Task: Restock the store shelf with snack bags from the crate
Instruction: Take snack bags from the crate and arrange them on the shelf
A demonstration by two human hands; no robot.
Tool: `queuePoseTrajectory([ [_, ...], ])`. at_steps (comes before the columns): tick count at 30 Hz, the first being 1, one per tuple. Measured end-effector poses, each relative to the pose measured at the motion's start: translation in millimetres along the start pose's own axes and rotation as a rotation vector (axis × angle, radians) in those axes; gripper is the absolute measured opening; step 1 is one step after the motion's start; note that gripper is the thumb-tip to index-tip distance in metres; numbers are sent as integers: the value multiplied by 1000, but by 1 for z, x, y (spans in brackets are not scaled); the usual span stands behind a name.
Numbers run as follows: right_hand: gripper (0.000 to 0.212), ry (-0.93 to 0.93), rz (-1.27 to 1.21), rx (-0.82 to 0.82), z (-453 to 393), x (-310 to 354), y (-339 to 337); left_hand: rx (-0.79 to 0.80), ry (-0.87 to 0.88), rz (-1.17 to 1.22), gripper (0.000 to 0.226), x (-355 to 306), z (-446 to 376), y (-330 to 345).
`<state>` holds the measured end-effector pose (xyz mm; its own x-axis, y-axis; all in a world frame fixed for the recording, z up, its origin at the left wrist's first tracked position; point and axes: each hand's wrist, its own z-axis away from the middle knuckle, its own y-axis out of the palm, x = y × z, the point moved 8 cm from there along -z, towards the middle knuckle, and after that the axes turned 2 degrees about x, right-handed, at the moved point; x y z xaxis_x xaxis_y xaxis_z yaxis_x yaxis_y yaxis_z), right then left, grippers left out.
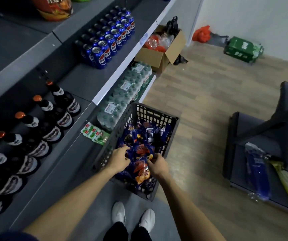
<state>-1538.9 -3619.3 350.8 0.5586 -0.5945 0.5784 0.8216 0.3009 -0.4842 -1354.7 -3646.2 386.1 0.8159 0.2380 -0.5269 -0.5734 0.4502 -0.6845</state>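
Blue bags [140, 136] fill the crate [157, 113] beside the shelf [80, 80]. Left hand [118, 158] and right hand [157, 165] each pinch one bag [142, 168]; a loose pinch may drop or tear it.

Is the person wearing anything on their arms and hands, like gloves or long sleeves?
No gloves. The left hand and right hand are bare, with no rings, watch or bracelet showing. Both forearms are bare too, so no long sleeves. A bit of dark blue sleeve shows at the bottom left corner, near the left upper arm.
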Motion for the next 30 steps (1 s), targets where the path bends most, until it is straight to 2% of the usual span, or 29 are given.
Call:
queuePoseTrajectory([
  [11,47,45,34,77,-46,-25,47,12,-74,-15,45,56,-59,29],
  [19,41,67,59,117,-83,-52,88,135,-96,6,52,87,-94,89],
  [23,37,48,113,105,-98,-63,102,180,-109,32,56,101,-109,118],
  [30,49,-8,249,10,-115,-73,102,232,-132,23,57,116,-122,147],
])
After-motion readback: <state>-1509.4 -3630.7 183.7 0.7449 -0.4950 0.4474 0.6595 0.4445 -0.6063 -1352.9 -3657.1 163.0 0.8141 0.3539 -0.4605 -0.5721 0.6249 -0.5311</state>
